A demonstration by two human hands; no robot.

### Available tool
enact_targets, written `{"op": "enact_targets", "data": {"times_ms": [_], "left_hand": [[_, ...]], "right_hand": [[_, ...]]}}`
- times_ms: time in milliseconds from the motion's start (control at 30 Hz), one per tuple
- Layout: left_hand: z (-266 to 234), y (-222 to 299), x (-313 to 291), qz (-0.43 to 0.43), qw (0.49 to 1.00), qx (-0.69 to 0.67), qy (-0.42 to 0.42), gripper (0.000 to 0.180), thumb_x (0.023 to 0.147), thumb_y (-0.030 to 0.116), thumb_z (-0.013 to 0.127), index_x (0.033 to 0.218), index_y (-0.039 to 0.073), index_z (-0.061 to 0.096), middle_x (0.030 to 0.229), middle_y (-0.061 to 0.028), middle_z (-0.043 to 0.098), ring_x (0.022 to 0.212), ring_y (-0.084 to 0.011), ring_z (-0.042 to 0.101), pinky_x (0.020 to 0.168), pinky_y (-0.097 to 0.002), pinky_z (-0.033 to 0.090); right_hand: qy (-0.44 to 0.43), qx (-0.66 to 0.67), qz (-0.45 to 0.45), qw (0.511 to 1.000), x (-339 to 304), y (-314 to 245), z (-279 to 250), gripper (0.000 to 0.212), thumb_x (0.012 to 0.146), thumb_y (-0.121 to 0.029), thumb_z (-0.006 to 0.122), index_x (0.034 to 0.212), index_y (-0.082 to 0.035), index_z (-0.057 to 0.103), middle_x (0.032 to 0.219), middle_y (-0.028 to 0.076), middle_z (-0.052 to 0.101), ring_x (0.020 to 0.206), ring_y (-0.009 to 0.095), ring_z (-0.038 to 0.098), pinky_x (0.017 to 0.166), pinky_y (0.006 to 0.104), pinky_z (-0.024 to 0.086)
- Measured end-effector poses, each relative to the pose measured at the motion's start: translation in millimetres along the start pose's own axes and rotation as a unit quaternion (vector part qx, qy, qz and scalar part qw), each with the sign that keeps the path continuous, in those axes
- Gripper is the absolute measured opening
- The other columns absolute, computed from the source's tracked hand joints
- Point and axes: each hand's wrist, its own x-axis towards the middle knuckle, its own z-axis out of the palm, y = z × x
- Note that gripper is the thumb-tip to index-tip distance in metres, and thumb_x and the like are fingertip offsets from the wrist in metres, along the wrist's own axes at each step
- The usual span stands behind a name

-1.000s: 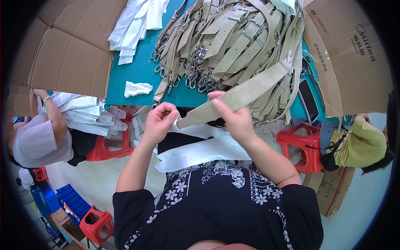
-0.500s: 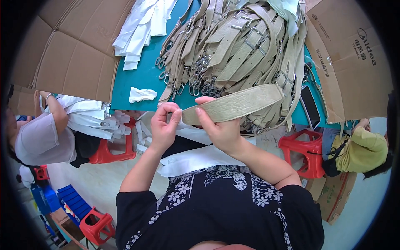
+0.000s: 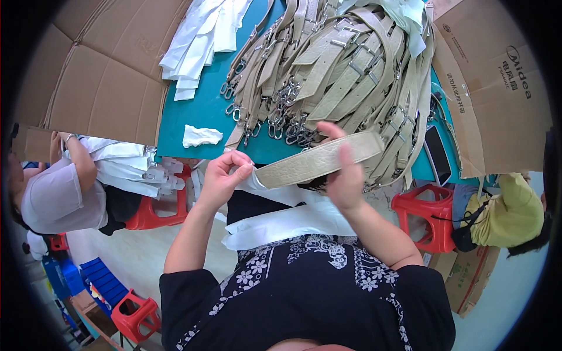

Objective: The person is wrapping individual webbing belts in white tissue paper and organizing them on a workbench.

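A wide beige leather-like strap [image 3: 310, 161] stretches between my hands, in front of the table's edge. My left hand [image 3: 225, 175] is closed in a pinch on thin white wrapping [image 3: 253, 180] at the strap's left end. Around the strap's right part is my right hand [image 3: 346, 178], thumb in front and fingers behind, slightly blurred. Beyond lies a big heap of beige straps [image 3: 339, 76] with metal buckles and snap hooks. Across my lap rests a long white wrapping piece [image 3: 287, 225]; whether it joins the wrapping in my left hand I cannot tell.
The green table [image 3: 193, 111] carries white strips [image 3: 202, 47], a crumpled white piece [image 3: 201, 136] and a phone [image 3: 437, 155]. Cardboard [image 3: 99, 76] stands at the left and a carton [image 3: 492, 88] at the right. People sit on both sides, near red stools [image 3: 424, 216].
My right hand has slid right along the strap and its grip has loosened, with the thumb raised. My left hand has shifted slightly left and down, still pinching.
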Motion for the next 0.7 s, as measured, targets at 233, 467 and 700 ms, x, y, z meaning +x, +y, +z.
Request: {"op": "enact_targets", "data": {"times_ms": [233, 467, 700], "left_hand": [[17.0, 13.0, 1.7, 0.028, 0.999, -0.019, -0.019, 0.012, 0.082, 0.01, 0.064, 0.076, 0.005, 0.054, 0.083, -0.0035, 0.055, 0.082, -0.0121, 0.053, 0.071, -0.0227, 0.041], [6.1, -1.5, -6.7, 0.012, 0.999, -0.011, 0.03, 0.012, 0.082, 0.009, 0.064, 0.078, 0.004, 0.054, 0.085, -0.003, 0.055, 0.079, -0.0092, 0.05, 0.07, -0.0218, 0.04], [9.6, -4.9, -14.0, 0.036, 0.998, 0.009, 0.044, 0.013, 0.082, 0.01, 0.064, 0.078, 0.003, 0.054, 0.085, -0.0027, 0.054, 0.078, -0.0093, 0.05, 0.071, -0.0222, 0.04]], "right_hand": [[-0.089, -0.405, -0.195, 0.889, -10.0, 18.5, 14.3, 0.026, 0.091, -0.012, 0.046, 0.112, 0.0, 0.054, 0.092, 0.009, 0.059, 0.073, 0.019, 0.053, 0.071, 0.0327, 0.044], [-0.1, -0.413, -0.155, 0.892, -13.0, 4.3, 17.5, 0.039, 0.075, -0.011, 0.062, 0.114, -0.009, 0.056, 0.063, 0.003, 0.044, 0.053, 0.016, 0.047, 0.047, 0.0278, 0.039], [-0.059, -0.422, -0.219, 0.878, -18.0, -11.8, 23.8, 0.013, 0.078, -0.002, 0.063, 0.09, 0.001, 0.063, 0.077, 0.008, 0.065, 0.063, 0.011, 0.061, 0.056, 0.0234, 0.047]]}}
